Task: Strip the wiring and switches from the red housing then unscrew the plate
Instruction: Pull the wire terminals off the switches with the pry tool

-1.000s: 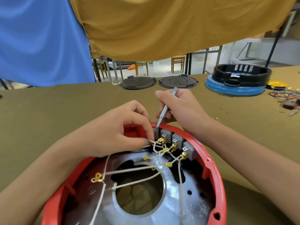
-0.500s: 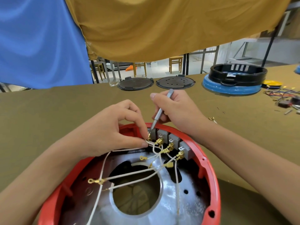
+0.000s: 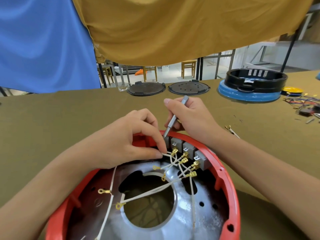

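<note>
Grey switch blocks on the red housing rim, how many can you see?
4, side by side along the far rim: leftmost under the screwdriver tip, second, third, rightmost. Others may hide behind the hands.

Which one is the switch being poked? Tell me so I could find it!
Find the red housing, then the row of grey switches along its far rim. It is the leftmost switch. Only that one has the grey screwdriver tip on it, beside the left hand.
</note>
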Demonstrator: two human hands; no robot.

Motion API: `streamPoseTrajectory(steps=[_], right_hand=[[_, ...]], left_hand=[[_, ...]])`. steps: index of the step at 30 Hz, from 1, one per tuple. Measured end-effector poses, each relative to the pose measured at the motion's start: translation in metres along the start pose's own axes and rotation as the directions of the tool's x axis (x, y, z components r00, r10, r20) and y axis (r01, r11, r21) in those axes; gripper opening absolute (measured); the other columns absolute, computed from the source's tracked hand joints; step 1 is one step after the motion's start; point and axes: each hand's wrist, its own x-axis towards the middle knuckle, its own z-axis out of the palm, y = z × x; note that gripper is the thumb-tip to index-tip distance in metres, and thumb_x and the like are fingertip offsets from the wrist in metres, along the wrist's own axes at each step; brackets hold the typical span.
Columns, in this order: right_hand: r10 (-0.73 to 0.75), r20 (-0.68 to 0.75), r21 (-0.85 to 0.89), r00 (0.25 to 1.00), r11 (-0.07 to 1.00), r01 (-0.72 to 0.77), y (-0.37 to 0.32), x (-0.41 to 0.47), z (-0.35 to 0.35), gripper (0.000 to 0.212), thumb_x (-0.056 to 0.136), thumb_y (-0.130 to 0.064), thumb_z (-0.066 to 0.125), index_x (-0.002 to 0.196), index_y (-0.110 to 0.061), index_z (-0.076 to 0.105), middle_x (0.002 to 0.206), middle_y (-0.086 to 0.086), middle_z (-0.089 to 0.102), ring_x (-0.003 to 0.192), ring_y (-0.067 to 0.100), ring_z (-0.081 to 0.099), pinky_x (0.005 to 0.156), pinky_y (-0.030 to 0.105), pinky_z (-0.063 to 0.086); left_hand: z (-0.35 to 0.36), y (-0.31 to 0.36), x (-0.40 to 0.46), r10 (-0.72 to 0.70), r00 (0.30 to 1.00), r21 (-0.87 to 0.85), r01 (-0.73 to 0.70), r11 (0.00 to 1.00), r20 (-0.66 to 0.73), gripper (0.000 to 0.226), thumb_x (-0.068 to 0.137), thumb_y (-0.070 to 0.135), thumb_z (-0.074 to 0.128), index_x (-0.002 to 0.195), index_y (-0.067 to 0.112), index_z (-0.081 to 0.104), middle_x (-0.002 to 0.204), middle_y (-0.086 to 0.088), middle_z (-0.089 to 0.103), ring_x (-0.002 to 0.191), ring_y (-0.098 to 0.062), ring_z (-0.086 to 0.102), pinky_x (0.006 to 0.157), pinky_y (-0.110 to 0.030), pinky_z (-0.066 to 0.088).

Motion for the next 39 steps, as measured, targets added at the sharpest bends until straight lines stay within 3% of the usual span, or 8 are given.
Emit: streamPoseTrajectory(steps=[9,12,16,20,24,28,34,39], right_hand=[[-0.010,-0.059,0.229,0.998,0.973,0.023,-0.011,-0.003,-0.012,0.049,0.089,-0.057,0.052,0.078,-0.015,0.072,0.054,0.002,0.055,0.058,0.017,0.059,0.061,0.029,0.058],[-0.056,-0.026,0.264,0.998,0.963,0.060,-0.015,-0.001,-0.020,0.054,0.081,-0.065,0.049,0.090,-0.020,0.077,0.070,0.004,0.068,0.076,0.017,0.068,0.065,0.028,0.058],[-0.064,-0.004,0.252,0.998,0.966,0.063,-0.018,0.003,-0.027,0.050,0.085,-0.061,0.046,0.091,-0.017,0.068,0.088,0.012,0.076,0.084,0.021,0.074,0.063,0.031,0.060],[0.002,0.064,0.228,0.998,0.974,-0.016,-0.020,0.004,-0.033,0.034,0.085,-0.049,0.062,0.087,-0.016,0.054,0.102,0.012,0.073,0.090,0.027,0.072,0.065,0.034,0.059],[0.111,0.144,0.225,0.983,0.964,-0.142,-0.017,0.002,-0.029,0.033,0.074,-0.017,0.079,0.085,-0.015,0.048,0.102,0.017,0.065,0.088,0.028,0.071,0.070,0.031,0.059],[0.133,0.154,0.372,0.979,0.910,-0.182,-0.016,0.002,-0.023,0.036,0.073,0.011,0.072,0.089,-0.011,0.049,0.094,0.022,0.070,0.076,0.029,0.072,0.065,0.026,0.058],[0.213,-0.211,0.419,0.954,0.901,-0.109,-0.011,0.024,-0.067,0.038,0.080,0.020,0.063,0.090,-0.013,0.047,0.088,0.017,0.070,0.068,0.025,0.071,0.061,0.027,0.058],[0.452,-0.223,0.329,0.864,0.869,-0.369,0.014,0.033,-0.116,0.042,0.081,0.019,0.061,0.101,-0.016,0.047,0.098,0.019,0.067,0.065,0.022,0.073,0.056,0.028,0.058]], left_hand=[[0.000,0.000,-0.001,-0.042,0.983,-0.306,-0.015,0.952,-0.178,0.009,0.083,0.039,0.070,0.089,0.032,0.067,0.110,0.012,0.066,0.110,-0.015,0.065,0.094,-0.038,0.054],[0.000,0.000,-0.001,-0.127,0.950,-0.337,0.024,0.941,-0.287,0.007,0.086,0.029,0.074,0.087,0.030,0.067,0.099,0.002,0.071,0.084,-0.016,0.070,0.080,-0.029,0.057],[-0.001,0.001,-0.002,-0.196,0.895,-0.301,0.073,0.951,-0.401,0.012,0.086,0.022,0.076,0.081,0.029,0.068,0.078,0.007,0.069,0.062,-0.003,0.060,0.063,-0.014,0.047],[-0.003,-0.001,0.000,-0.294,0.789,-0.366,0.094,0.926,-0.540,0.010,0.084,0.021,0.077,0.077,0.023,0.070,0.063,0.011,0.061,0.063,-0.013,0.056,0.065,-0.030,0.050],[-0.003,-0.001,-0.001,-0.283,0.763,-0.372,0.060,0.926,-0.581,0.010,0.082,0.019,0.079,0.076,0.022,0.071,0.064,0.008,0.064,0.063,-0.010,0.058,0.064,-0.025,0.050],[-0.004,0.000,-0.001,-0.244,0.800,-0.351,0.046,0.935,-0.547,0.010,0.079,0.019,0.082,0.079,0.026,0.075,0.075,0.002,0.072,0.068,-0.008,0.063,0.066,-0.025,0.052],[0.000,-0.005,-0.003,-0.284,0.885,-0.189,0.228,0.955,-0.367,0.025,0.083,0.023,0.077,0.099,0.041,0.068,0.091,0.015,0.069,0.086,0.001,0.066,0.075,-0.019,0.051],[-0.004,-0.003,-0.003,-0.359,0.924,-0.109,0.347,0.932,-0.133,0.021,0.092,0.020,0.069,0.094,0.041,0.071,0.090,0.019,0.072,0.082,-0.004,0.069,0.087,-0.037,0.056]])
